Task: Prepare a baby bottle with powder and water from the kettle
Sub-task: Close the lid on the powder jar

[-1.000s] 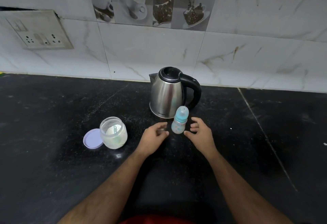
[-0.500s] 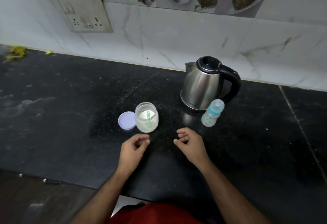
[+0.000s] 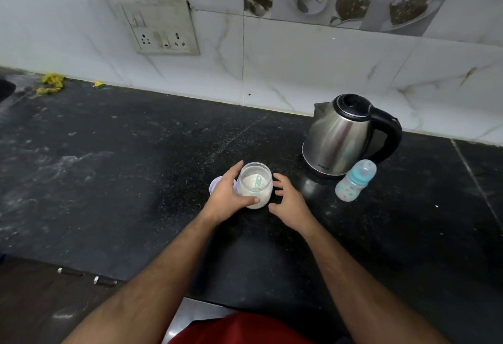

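Note:
A clear open jar of white powder [image 3: 255, 183] with a small green scoop inside stands on the black counter [image 3: 136, 180]. My left hand [image 3: 228, 194] wraps around the jar's left side, thumb across its front. My right hand [image 3: 288, 202] hovers just right of the jar, fingers spread, holding nothing. The jar's lilac lid [image 3: 213, 186] lies flat behind my left hand, mostly hidden. A steel kettle [image 3: 337, 137] with a black handle stands at the right. The capped blue baby bottle [image 3: 355, 181] stands in front of the kettle.
A tiled wall with a socket plate [image 3: 160, 26] rises behind the counter. Yellow scraps [image 3: 50, 84] lie at the far left by the wall. The counter's front edge [image 3: 89, 270] runs at lower left, with a dark cabinet front below.
Both hands moved left from the baby bottle to the powder jar. My left hand has taken hold of the jar. The view swung left and down.

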Demonstrator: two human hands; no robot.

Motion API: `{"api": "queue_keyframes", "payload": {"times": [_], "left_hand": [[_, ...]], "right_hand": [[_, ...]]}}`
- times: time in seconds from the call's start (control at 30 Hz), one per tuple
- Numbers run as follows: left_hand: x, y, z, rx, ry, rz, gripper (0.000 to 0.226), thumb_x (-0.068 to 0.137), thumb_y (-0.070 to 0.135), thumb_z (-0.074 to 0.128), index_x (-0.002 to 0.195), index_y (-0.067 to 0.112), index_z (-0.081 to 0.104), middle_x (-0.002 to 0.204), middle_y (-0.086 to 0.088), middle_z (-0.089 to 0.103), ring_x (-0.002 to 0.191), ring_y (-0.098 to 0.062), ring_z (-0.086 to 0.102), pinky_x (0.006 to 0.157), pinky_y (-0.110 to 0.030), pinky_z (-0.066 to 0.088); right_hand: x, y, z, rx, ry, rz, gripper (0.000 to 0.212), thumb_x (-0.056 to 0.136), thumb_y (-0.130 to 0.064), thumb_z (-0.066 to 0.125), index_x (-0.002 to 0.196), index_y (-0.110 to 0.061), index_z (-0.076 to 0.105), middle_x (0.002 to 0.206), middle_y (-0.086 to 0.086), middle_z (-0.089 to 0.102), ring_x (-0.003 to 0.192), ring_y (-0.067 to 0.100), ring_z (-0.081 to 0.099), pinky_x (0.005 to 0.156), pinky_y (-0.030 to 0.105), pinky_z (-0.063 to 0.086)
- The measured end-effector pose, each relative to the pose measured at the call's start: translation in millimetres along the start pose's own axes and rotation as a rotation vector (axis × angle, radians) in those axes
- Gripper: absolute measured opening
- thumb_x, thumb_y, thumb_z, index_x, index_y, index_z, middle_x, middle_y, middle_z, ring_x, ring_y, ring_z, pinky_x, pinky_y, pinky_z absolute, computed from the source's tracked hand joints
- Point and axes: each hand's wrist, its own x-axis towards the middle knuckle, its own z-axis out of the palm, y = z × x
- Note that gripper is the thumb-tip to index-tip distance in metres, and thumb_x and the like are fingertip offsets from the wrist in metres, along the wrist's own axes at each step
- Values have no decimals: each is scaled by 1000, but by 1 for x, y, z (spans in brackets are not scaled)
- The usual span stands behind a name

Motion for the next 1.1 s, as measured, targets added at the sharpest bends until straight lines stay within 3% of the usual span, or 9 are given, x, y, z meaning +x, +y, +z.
{"api": "queue_keyframes", "payload": {"times": [0.1, 0.2, 0.33, 0.47, 0.53, 0.63, 0.73, 0.93, 1.1], "left_hand": [[5, 1, 0, -14, -19, 36, 93, 69, 10, 90, 146, 25, 40, 132, 17, 54, 119, 3, 51, 87, 4, 34], [6, 6, -1, 4, -10, 71, 77, 66, 13, 91, 127, 34, 50, 118, 21, 61, 105, 17, 56, 81, 3, 38], [4, 20, 1, -18, 23, 48, 71, 65, 24, 93, 124, 31, 55, 109, 21, 66, 98, 14, 61, 75, -1, 43], [5, 40, 4, -77, 27, 9, 69, 66, 31, 92, 124, 24, 56, 116, 9, 69, 103, -7, 67, 91, -30, 56], [3, 52, 6, -75, 33, -15, 69, 66, 34, 91, 124, 23, 57, 113, 6, 69, 102, -12, 68, 94, -40, 55], [-1, 69, 12, -6, 72, -4, 71, 63, 42, 91, 123, 27, 57, 106, 11, 70, 99, -10, 67, 93, -38, 55], [-5, 80, 14, 32, 92, 27, 73, 62, 48, 90, 124, 28, 57, 106, 12, 70, 99, -8, 67, 91, -34, 54], [-3, 78, 3, -184, 27, 6, 69, 77, 50, 79, 135, 20, 56, 115, 3, 68, 102, -9, 67, 97, -35, 54], [10, 33, -22, -27, 163, -20, 46, 86, 39, 75, 125, 16, 64, 120, -3, 70, 100, -5, 65, 92, -22, 49]], "right_hand": [[-1, 0, 2, 19, -16, 13, 86, 79, 4, 66, 153, -17, 28, 149, 3, 47, 130, 22, 50, 101, 30, 44], [-4, 2, 3, 64, -25, 1, 85, 77, 4, 66, 150, -22, 31, 142, -6, 50, 129, 21, 50, 95, 23, 42], [-11, 3, 4, 168, -28, -42, 91, 72, -2, 78, 145, -33, 34, 130, -21, 54, 126, 11, 53, 85, 11, 46], [-19, 3, 2, 282, 2, -94, 110, 63, -14, 88, 151, -35, 25, 137, -16, 54, 125, 6, 55, 98, 32, 51], [-22, 4, 3, 332, 24, -127, 123, 59, -15, 92, 154, -35, 16, 139, -20, 52, 127, 5, 54, 99, 29, 50], [-23, -1, 5, 390, 101, -129, 136, 52, -17, 96, 155, -35, 9, 141, -16, 53, 127, 7, 56, 101, 34, 51], [-25, -8, 5, 418, 235, -154, 127, 52, -20, 98, 150, -34, 19, 137, -5, 58, 121, 10, 61, 99, 39, 53], [-33, -8, -9, 433, 347, -144, 107, 49, -40, 92, 138, -30, 33, 131, -13, 54, 118, 0, 57, 89, 20, 51], [-39, 0, -18, 428, 354, -109, 108, 49, -38, 90, 139, -30, 31, 136, -14, 50, 119, -9, 51, 89, 14, 47]]}}
